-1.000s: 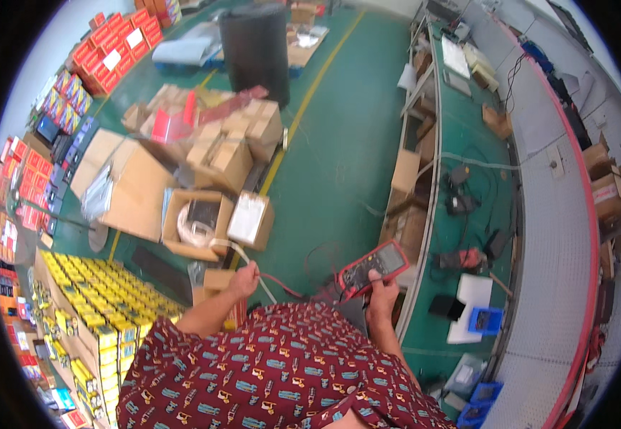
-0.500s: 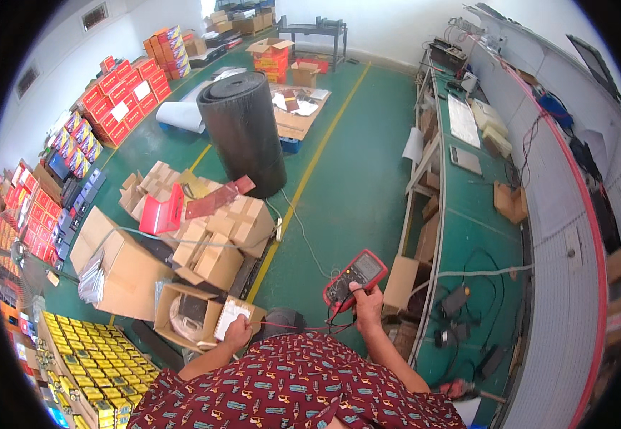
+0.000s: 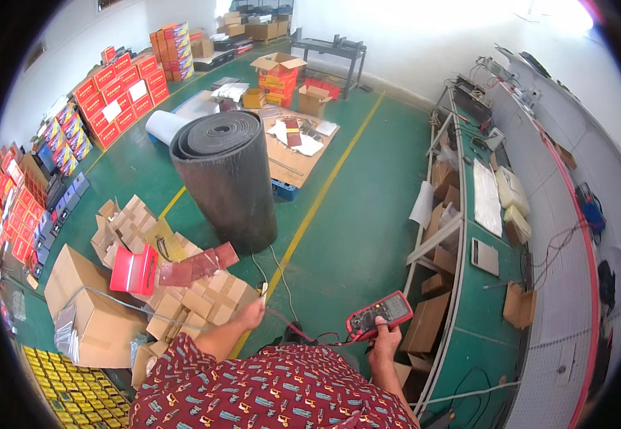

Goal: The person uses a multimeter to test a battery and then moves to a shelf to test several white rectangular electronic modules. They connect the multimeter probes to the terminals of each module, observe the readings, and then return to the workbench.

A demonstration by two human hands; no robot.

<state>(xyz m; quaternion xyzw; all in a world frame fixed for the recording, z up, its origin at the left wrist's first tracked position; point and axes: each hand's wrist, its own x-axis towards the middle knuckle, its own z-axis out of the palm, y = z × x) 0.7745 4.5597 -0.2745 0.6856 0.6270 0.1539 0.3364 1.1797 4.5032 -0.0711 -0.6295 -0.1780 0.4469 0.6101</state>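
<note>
A red multimeter [image 3: 380, 317] with a grey display lies in my right hand [image 3: 384, 342], my thumb resting on its front. Test leads [image 3: 297, 332] run from the meter across to my left hand [image 3: 251, 312], whose fingers are closed round their end; the tips are hidden. Right by the left fingertips is a small whitish socket or plug [image 3: 262, 288] on a pale cable. I cannot tell whether the hand touches it.
Flattened cardboard [image 3: 197, 302], a red box [image 3: 134, 270] and an open carton [image 3: 89, 314] lie at the left. A big black roll [image 3: 228, 189] stands ahead. Along the right runs a green-topped workbench [image 3: 489, 300]. Rows of yellow-wrapped items [image 3: 75, 390] sit lower left.
My left hand has moved forward, from beside a white item in a carton to the socket on the cable. The meter has shifted right and lower in view as the head view turned.
</note>
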